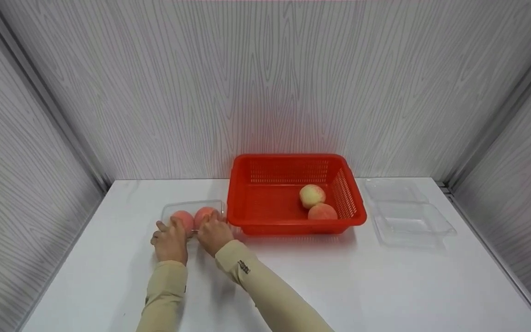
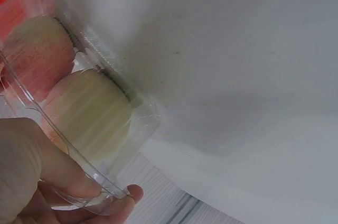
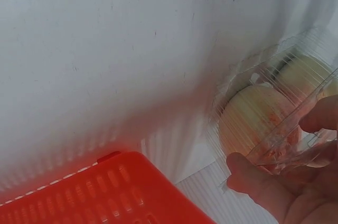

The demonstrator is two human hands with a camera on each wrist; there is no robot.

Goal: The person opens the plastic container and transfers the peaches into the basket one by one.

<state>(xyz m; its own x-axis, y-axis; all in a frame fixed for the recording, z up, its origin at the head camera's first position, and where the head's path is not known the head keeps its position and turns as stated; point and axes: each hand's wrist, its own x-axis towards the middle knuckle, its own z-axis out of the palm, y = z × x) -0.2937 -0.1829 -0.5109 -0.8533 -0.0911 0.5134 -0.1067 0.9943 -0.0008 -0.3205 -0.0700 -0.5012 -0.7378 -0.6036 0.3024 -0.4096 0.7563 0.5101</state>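
Observation:
A clear plastic box point(image 1: 169, 210) with two pink and yellow peaches point(image 2: 91, 115) in it stands on the table, left of the red basket. My left hand point(image 1: 171, 242) grips the box at its left end; the left wrist view shows the thumb on the plastic rim and fingertips curled around the corner. At the box's right end, beside the basket, my right hand point(image 1: 215, 235) has its thumb and a finger on the clear edge, pinching it. Through the clear ribbed wall a peach point(image 3: 256, 123) shows right beside those fingers.
The red basket point(image 1: 265, 227) stands at the back middle, holding a yellowish peach point(image 1: 312, 196) and a pinker peach point(image 1: 322, 212) at its right side. Another clear plastic box point(image 1: 408, 223), lid opened back, sits at the right. Grey wood-grain walls point(image 1: 288, 83) enclose the table point(image 1: 367, 286).

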